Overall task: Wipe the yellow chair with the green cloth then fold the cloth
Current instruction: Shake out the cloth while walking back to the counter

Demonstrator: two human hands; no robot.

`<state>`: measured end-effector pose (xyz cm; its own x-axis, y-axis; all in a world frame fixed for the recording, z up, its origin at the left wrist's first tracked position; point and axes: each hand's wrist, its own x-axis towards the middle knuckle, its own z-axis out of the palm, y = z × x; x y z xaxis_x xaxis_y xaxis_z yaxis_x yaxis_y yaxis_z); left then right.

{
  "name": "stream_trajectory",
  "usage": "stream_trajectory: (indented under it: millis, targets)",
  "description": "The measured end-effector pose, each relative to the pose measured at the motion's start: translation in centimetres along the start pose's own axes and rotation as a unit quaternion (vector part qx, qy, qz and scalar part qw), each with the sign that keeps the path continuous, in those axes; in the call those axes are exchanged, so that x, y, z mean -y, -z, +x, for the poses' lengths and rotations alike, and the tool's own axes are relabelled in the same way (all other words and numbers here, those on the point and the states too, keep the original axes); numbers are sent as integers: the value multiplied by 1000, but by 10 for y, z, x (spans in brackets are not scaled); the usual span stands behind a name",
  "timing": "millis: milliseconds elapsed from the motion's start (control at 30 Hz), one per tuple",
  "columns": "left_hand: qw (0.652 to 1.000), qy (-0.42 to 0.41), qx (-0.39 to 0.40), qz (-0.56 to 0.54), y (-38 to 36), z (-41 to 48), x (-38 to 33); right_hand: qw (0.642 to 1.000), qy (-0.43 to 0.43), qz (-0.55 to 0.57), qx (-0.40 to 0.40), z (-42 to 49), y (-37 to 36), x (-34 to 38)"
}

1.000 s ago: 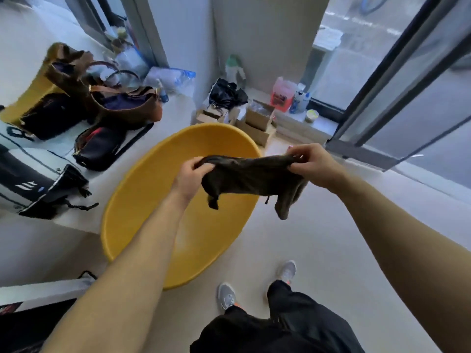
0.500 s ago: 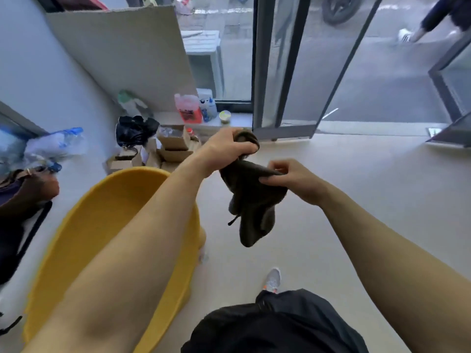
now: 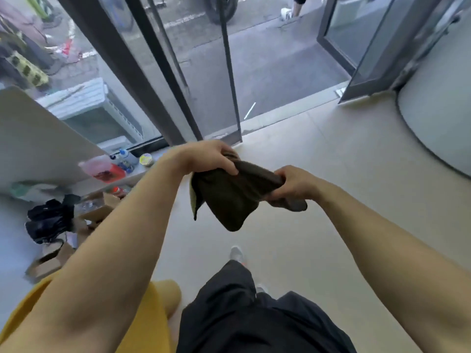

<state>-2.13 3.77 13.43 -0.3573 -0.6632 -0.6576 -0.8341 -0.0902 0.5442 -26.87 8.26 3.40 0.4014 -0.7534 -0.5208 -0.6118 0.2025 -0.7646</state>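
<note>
Chair: the yellow chair (image 3: 153, 324) shows only as a rim at the lower left, under the left forearm, apart from the cloth.
Clutter: cardboard boxes (image 3: 51, 261), a black bag (image 3: 48, 220) and a red jug (image 3: 104, 169) crowd the left wall.
Left hand: the left hand (image 3: 206, 156) is clenched over the top edge of the cloth.
Cloth: the dark green cloth (image 3: 229, 197) hangs in the air between the 2 hands, its lower fold drooping free above the floor.
Right hand: the right hand (image 3: 295, 183) pinches the cloth's other end in a closed grip.
Open room: bare pale floor (image 3: 318, 154) runs ahead and right to the open glass door (image 3: 377, 44).
Change: half a second ago the chair filled far more of the lower left; the hands now sit further apart.
</note>
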Motion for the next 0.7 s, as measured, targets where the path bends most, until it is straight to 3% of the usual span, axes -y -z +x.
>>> stream_trajectory:
  millis: [67, 200, 367, 467, 533, 600, 700]
  targets:
    - [998, -28, 3, -54, 27, 24, -25, 996, -62, -42, -48, 1, 32, -44]
    - [992, -58, 10, -110, 68, 95, -64, 979, -154, -23, -128, -2, 90, -109]
    - [987, -40, 50, -151, 88, 210, -102, 946, -249, 4, -207, 2, 159, -145]
    - [983, -6, 20, -180, 97, 276, -129, 924, -285, 39, -251, -1, 203, -164]
    - [979, 11, -37, -201, 96, 324, -149, 899, -302, 104, -298, -6, 229, -176]
    - [975, 20, -109, -194, 89, 370, -175, 863, -292, 241, -334, -13, 252, -191]
    - [976, -23, -198, -90, 69, 422, -228, 781, -247, 439, -368, -24, 290, -215]
